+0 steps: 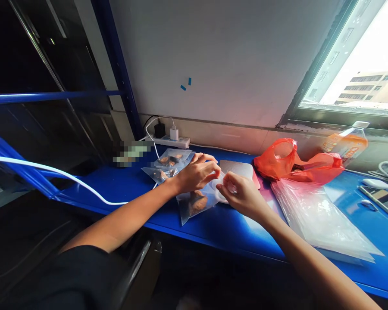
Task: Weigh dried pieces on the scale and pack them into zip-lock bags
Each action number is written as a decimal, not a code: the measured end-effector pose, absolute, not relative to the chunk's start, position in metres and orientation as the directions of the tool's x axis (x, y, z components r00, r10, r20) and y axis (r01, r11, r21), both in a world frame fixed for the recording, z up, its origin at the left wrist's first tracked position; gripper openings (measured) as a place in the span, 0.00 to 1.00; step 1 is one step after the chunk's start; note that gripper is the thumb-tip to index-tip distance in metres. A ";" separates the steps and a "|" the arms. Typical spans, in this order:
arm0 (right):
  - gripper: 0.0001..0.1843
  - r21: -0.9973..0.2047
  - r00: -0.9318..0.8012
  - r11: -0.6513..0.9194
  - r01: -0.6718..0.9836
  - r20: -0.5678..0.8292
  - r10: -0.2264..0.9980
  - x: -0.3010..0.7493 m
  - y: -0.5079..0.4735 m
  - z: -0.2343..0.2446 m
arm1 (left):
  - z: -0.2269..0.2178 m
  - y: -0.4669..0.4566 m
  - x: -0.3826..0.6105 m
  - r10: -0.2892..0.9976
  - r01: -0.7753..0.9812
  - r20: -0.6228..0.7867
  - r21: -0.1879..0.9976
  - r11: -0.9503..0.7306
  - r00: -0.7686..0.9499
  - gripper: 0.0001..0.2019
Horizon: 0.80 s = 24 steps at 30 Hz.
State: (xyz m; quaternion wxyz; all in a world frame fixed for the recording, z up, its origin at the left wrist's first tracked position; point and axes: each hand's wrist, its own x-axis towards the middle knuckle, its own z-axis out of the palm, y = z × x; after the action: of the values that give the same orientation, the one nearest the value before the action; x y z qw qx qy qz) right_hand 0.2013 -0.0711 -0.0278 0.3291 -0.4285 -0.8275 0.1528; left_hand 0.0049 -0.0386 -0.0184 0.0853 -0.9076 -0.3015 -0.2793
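Observation:
My left hand [196, 173] and my right hand [241, 189] meet over the blue desk, fingers pinched close together. Between them they grip the top edge of a clear plastic bag [184, 209]. Chunky brown pieces [198, 201] lie inside its lower part; their kind I cannot make out. Two more filled clear bags lie just beyond my left hand, one at the back [173, 157] and one nearer [158, 174]. Behind my right hand sits a flat, silver-topped device [236, 168], partly hidden. A white round item under my fingers is mostly covered.
To the right are a red plastic bag [280, 161], a bottle with an orange label [351, 144], a stack of clear bags [317, 219] and a phone [383, 202]. A power strip [168, 141] with chargers stands by the wall. A white cable [67, 178] crosses the left side.

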 end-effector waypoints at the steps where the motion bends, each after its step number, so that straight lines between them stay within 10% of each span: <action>1: 0.13 -0.525 -0.416 0.597 0.606 0.431 0.801 0.200 -0.071 -0.029 | -0.018 -0.037 0.003 0.512 0.608 0.551 0.011 -0.794 0.659 0.07; 8: 0.15 -0.612 -0.386 0.639 0.466 0.509 0.769 0.200 -0.080 -0.017 | -0.009 -0.023 -0.014 0.616 0.710 0.514 0.020 -0.704 0.596 0.09; 13: 0.18 -0.817 -0.114 0.533 0.221 0.521 0.846 0.215 -0.094 0.001 | 0.019 -0.025 -0.028 0.497 0.706 0.788 0.116 -0.699 0.363 0.10; 19: 0.21 -0.922 0.045 0.385 0.023 0.386 0.921 0.227 -0.117 -0.015 | 0.066 -0.019 -0.024 0.368 0.464 0.929 0.315 -0.828 0.025 0.09; 24: 0.29 -0.953 -0.111 0.274 -0.128 0.288 0.951 0.216 -0.118 -0.018 | 0.079 -0.035 0.011 0.424 0.260 0.892 0.377 -0.889 0.157 0.09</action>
State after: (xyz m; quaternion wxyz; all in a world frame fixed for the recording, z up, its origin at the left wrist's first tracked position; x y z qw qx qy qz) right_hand 0.2157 -0.1185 -0.0179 0.5599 -0.3619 -0.5686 0.4819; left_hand 0.0108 -0.0351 0.0790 -0.0673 -0.7575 -0.2257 -0.6089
